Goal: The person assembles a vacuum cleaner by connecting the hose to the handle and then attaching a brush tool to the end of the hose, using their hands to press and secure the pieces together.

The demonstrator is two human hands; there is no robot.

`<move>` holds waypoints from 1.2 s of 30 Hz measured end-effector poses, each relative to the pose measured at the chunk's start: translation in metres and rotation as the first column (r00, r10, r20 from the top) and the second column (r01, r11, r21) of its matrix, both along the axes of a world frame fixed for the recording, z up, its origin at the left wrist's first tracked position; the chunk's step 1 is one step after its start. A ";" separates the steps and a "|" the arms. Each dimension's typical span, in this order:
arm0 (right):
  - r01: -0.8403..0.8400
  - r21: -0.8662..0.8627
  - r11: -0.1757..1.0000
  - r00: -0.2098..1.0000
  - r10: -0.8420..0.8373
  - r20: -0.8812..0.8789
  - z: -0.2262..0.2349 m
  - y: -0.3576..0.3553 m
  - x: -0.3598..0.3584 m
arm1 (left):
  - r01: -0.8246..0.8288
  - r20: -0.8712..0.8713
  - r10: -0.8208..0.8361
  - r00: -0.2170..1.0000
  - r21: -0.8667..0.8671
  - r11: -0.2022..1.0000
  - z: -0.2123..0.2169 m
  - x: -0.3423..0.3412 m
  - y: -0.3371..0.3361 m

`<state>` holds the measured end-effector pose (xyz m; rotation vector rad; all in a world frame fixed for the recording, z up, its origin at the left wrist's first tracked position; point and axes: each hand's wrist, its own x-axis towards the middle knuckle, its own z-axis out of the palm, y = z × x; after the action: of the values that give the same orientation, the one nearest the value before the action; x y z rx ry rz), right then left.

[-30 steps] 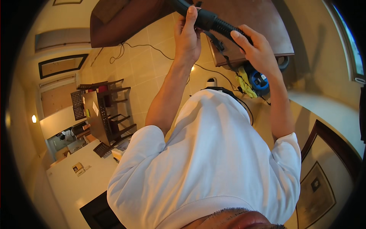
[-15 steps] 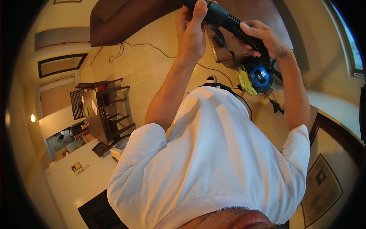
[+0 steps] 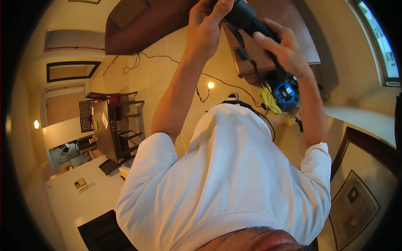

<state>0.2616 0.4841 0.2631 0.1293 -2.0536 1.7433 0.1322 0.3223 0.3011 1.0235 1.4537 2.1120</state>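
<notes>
A black vacuum hose with a smooth, thick end piece and a ribbed length crosses the top of the view, held in both hands. My left hand is closed round the smooth end piece, its thumb lying along the near side. The far end of that piece runs out of the picture. My right hand grips the ribbed part farther right. Below the right hand, a blue and black vacuum cleaner stands on the floor, with a yellow cloth beside it.
A brown cabinet stands under and beyond my right hand, a dark strap hanging at its edge. Thin cords trail over the tiled floor. At left are a dark table and chairs. A framed picture hangs at right.
My left hand has shifted slightly left with the hose. The right hand has moved down and left, closer to the thick end piece. A bright spot now shows on the floor.
</notes>
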 end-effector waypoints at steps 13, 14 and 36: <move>0.724 0.432 0.538 0.689 -0.531 -0.494 0.016 -0.044 0.005 | -0.126 0.071 0.125 0.990 0.011 0.992 0.015 0.015 0.020; 0.709 0.445 0.547 0.705 -0.525 -0.477 0.016 -0.044 0.005 | -0.126 0.070 0.124 0.990 0.016 0.992 0.012 0.012 0.019; 0.106 -0.087 0.990 0.894 -0.057 0.444 0.046 -0.031 0.017 | 0.356 0.092 -0.356 0.930 0.015 0.934 -0.010 -0.005 0.016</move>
<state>0.2786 0.4528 0.3094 -0.4215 -2.2168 1.9634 0.1274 0.3380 0.2911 1.0792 1.1257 1.8678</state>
